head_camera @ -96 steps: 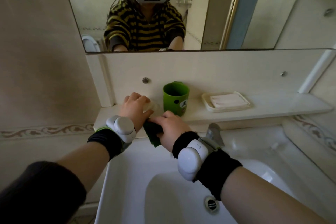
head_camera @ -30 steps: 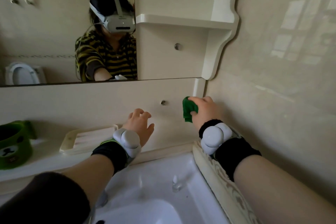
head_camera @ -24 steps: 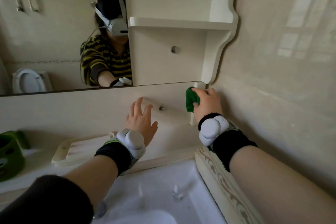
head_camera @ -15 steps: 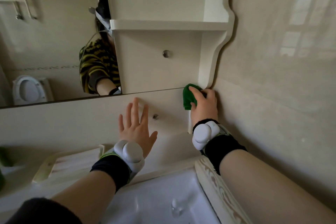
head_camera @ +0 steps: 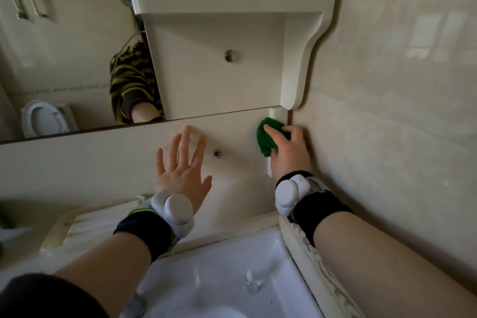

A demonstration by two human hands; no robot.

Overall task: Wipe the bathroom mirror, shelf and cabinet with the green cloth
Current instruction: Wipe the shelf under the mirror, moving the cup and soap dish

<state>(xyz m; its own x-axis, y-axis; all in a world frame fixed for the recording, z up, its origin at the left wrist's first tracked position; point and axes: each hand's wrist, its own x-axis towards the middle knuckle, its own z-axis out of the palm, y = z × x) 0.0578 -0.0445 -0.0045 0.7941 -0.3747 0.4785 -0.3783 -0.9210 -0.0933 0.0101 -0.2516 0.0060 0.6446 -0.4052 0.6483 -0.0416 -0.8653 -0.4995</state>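
Note:
My right hand [head_camera: 287,151] grips the bunched green cloth [head_camera: 265,137] and holds it against the right end of the cream back panel [head_camera: 103,160], just under the cabinet's side post [head_camera: 296,80]. My left hand [head_camera: 180,170] is spread flat with straight fingers against the same panel, left of a small metal stud [head_camera: 217,153]. The mirror [head_camera: 64,59] fills the upper left. The white cabinet [head_camera: 219,77] with its upper shelf [head_camera: 227,5] stands above the cloth.
A cream soap dish [head_camera: 85,224] lies on the lower shelf at left. The white basin [head_camera: 219,279] is below my arms, with a patterned tile ledge [head_camera: 322,266] on its right. A tiled wall [head_camera: 400,111] closes the right side. A toilet shows as a reflection.
My view swung right from the green cup to the cabinet corner. My right hand carried the cloth up the panel's right end. My left hand rose and flattened against the panel.

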